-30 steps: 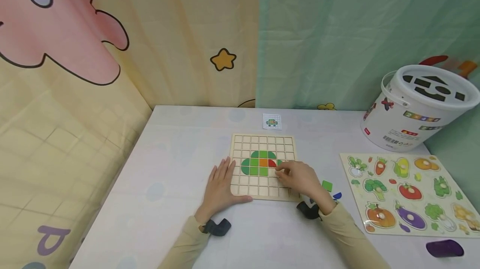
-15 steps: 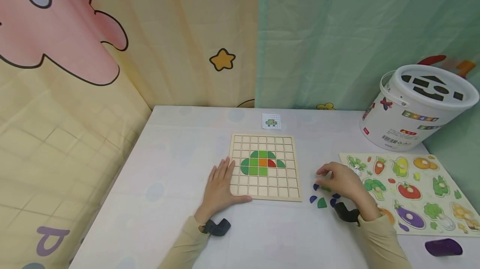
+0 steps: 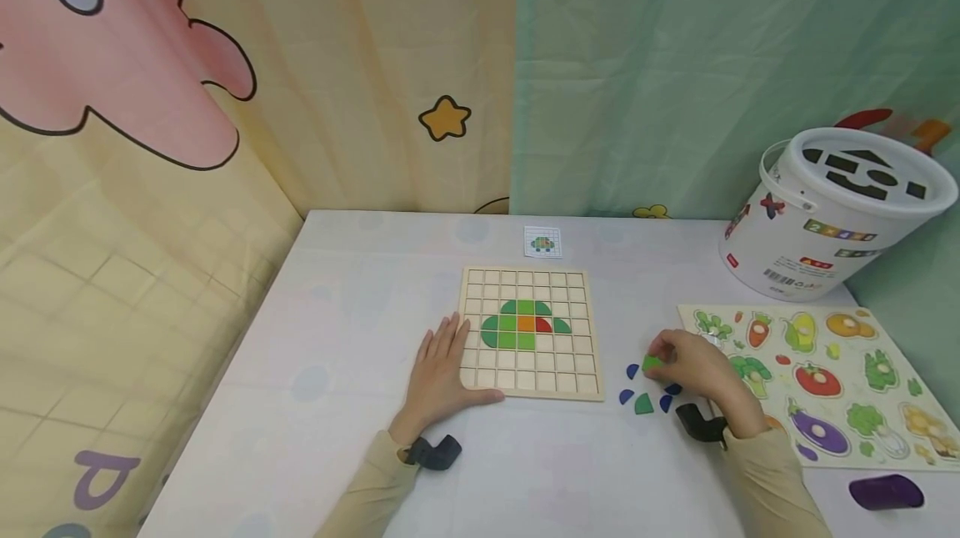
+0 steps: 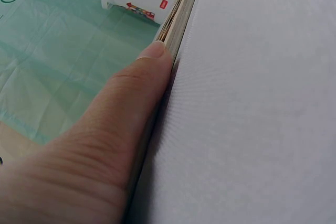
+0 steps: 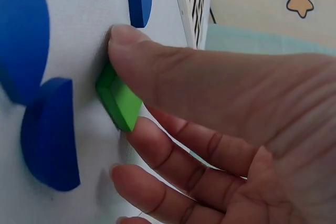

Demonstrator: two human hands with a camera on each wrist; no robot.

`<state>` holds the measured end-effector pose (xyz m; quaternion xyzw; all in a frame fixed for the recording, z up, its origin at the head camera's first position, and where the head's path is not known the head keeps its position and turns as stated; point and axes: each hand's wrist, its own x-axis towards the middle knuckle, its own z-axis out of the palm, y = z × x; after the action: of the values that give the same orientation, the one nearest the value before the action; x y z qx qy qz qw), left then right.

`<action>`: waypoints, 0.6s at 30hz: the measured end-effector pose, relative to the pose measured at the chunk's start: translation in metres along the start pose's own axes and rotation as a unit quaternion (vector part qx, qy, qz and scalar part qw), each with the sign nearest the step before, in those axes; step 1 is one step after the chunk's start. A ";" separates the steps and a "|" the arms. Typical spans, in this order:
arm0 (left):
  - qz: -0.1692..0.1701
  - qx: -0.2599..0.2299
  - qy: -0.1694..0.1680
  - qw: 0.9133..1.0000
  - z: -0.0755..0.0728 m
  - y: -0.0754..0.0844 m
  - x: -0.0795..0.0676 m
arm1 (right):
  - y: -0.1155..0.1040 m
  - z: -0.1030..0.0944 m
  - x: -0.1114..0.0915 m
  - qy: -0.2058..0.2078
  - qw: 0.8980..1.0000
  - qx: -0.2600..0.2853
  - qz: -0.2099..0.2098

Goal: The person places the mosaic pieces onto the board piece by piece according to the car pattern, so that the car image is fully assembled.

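Green square (image 3: pixel 652 364) pinched in my right hand (image 3: pixel 692 364); my left hand (image 3: pixel 437 375), fingers straight, touches the part-filled grid board (image 3: pixel 564 363). Beside my right, 1 dark-green piece (image 3: pixel 643 404) and 4 blue pieces (image 3: pixel 626 397) seemingly remain.

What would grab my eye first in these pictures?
Probably the large round white bucket, at the back right of the white table. Next, mid-table, the square pale wooden grid board with its green, orange and red tile pattern, touched by the left hand. To the board's right, the right hand pinches a small bright green tile beside dark blue half-round pieces.
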<state>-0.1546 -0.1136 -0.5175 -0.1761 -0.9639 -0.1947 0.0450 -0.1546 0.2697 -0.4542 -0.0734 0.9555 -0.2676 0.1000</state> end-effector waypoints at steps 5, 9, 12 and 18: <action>-0.002 0.000 -0.003 1.000 0.000 0.000 0.000 | 0.001 0.001 0.002 -0.009 1.000 0.014 0.011; -0.002 -0.002 -0.005 1.000 0.000 0.001 0.001 | 0.002 0.001 0.001 -0.008 0.999 0.028 0.016; -0.002 -0.002 -0.003 1.000 0.000 0.001 0.001 | 0.001 0.002 -0.001 0.003 0.999 0.036 0.006; -0.003 -0.001 -0.004 1.000 0.001 -0.001 0.001 | -0.002 0.001 0.000 0.039 0.998 0.038 -0.030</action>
<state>-0.1555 -0.1136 -0.5182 -0.1744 -0.9644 -0.1947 0.0403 -0.1540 0.2672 -0.4538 -0.0878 0.9453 -0.3089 0.0574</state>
